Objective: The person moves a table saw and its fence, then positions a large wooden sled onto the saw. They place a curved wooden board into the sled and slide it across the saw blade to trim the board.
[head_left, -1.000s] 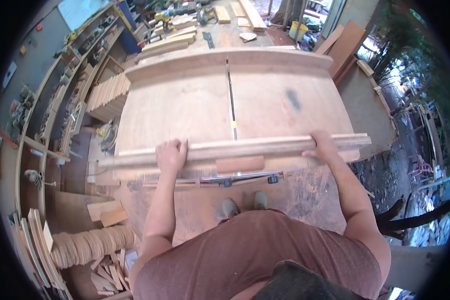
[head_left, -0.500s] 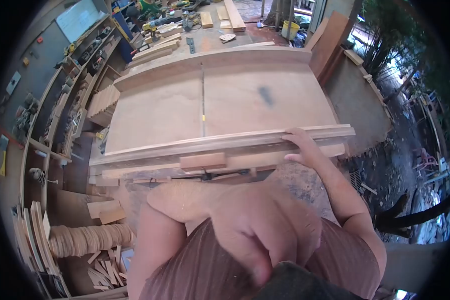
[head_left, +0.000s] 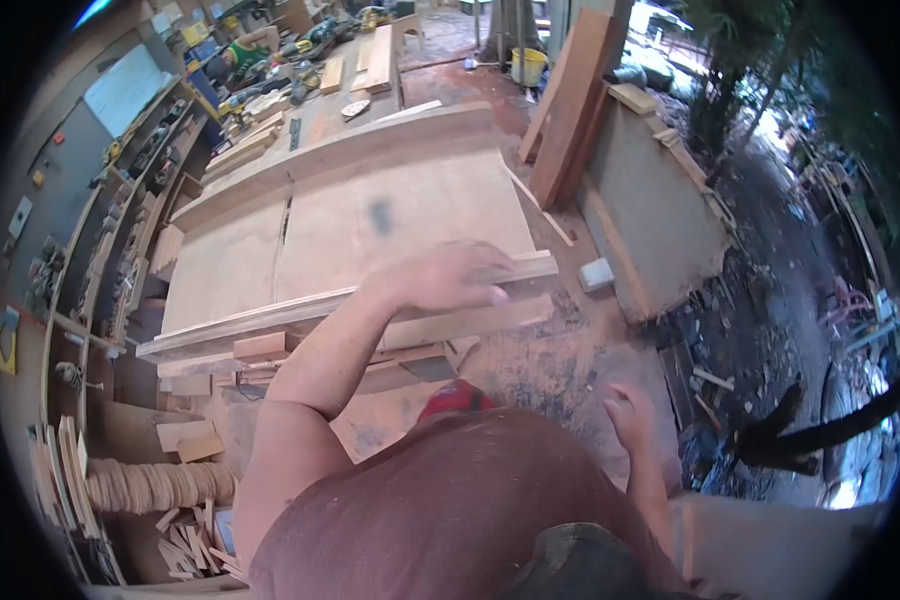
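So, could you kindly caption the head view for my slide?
Left hand on long wooden strip across the workbench; right hand hanging empty.

Bright daylight pours in from two o'clock. The corners are black and the edges bend. The left hand [head_left: 440, 280] looks blurry.

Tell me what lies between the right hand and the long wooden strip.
Head view: only sawdust-covered floor separates right hand from strip.
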Demonstrator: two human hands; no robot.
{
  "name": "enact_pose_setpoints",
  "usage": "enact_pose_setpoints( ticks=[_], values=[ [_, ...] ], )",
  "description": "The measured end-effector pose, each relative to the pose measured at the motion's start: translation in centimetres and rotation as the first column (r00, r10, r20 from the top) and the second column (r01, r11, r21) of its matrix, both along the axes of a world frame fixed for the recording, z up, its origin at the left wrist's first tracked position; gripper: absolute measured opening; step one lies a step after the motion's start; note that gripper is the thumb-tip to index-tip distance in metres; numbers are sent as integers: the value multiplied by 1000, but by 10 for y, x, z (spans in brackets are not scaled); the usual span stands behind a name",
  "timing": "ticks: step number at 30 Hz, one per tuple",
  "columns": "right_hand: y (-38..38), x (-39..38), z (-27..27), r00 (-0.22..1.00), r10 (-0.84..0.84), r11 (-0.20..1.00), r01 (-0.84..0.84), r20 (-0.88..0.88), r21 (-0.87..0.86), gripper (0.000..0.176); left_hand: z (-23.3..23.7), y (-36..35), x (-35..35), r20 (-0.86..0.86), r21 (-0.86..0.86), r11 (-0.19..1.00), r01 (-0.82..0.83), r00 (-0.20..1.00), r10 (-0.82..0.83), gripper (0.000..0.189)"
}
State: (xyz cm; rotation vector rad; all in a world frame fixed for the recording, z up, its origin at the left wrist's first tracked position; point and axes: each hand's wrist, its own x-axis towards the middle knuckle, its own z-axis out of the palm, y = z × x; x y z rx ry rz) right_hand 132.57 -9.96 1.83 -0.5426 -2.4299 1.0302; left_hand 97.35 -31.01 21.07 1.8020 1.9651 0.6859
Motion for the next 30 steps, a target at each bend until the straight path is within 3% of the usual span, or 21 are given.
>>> enact_pose_setpoints(
  ticks=[1, 2, 4, 5, 7, 8, 10, 12, 15, 17, 18, 20, 21, 23, 25, 27, 28, 29, 30],
  values=[
    [10, 6, -7, 997, -75, 997, 75, 4, 13, 30, -39, -2, -28, -252, -126, 973, -195, 954, 159, 56],
    [18, 9, -11, 999, -52, 999, 52, -8, 13, 30, -65, -7, -52, -501, -198, 892, -405, 825, 263, 58],
    [36, 19, -12, 989, -146, 977, 150, 40, -152, 29, -68, -5, -68, -394, -547, 646, -532, 845, 362, 63],
    [48, 20, -9, 989, -146, 978, 149, 36, -148, 29, -81, -2, -81, -395, -542, 649, -534, 844, 364, 63],
    [71, 17, -2, 988, -123, 963, 143, 97, -231, 27, -115, 5, -104, -221, -659, 629, -412, 906, 362, 65],
    [89, 9, -1, 989, -109, 965, 129, 98, -227, 27, -115, 16, -116, -218, -658, 625, -420, 901, 375, 65],
    [132, -9, -1, 988, -68, 985, 89, 141, -149, 30, -105, 39, -146, 48, -706, 652, -277, 900, 434, 66],
    [175, -52, 10, 991, -27, 986, 48, 131, -161, 29, -89, 61, -170, -105, -426, 802, -418, 904, 415, 64],
    [235, -112, 15, 985, 60, 983, -30, 160, -183, 29, -103, 104, -244, -164, -424, 704, -570, 813, 559, 63],
    [271, -154, 19, 974, 133, 977, -97, 185, -192, 23, -152, 118, -305, -325, -176, 619, -765, 639, 697, 68],
    [285, -160, 18, 966, 153, 972, -110, 207, -206, 23, -170, 125, -319, -318, -203, 603, -772, 634, 705, 68],
    [325, -185, 14, 943, 227, 974, -218, 243, -66, 16, -187, 142, -355, -511, -258, 495, -830, 552, 659, 63],
    [342, -188, 3, 954, 179, 981, -156, 241, -113, 12, -199, 149, -368, -510, -269, 475, -838, 543, 668, 63],
    [383, -190, -22, 936, 167, 975, -111, 309, -192, 12, -213, 154, -388, -255, -559, 516, -649, 727, 638, 63],
    [413, -205, -26, 872, 160, 961, -30, 462, -276, 15, -204, 159, -373, -294, -638, 474, -607, 761, 578, 63],
    [440, -246, -27, 840, 195, 961, -62, 507, -268, 14, -179, 154, -349, -242, -634, 485, -602, 751, 614, 66],
    [454, -266, -27, 796, 214, 962, -73, 566, -262, 13, -182, 142, -342, -239, -572, 472, -671, 686, 687, 67],
    [476, -296, -31, 721, 427, 872, -488, 546, -37, 24, -186, 124, -332, -226, -513, 448, -733, 618, 753, 68],
    [485, -321, -43, 787, 438, 863, -503, 435, 41, 35, -186, 109, -321, -233, -530, 401, -747, 583, 778, 70]
  ],
)
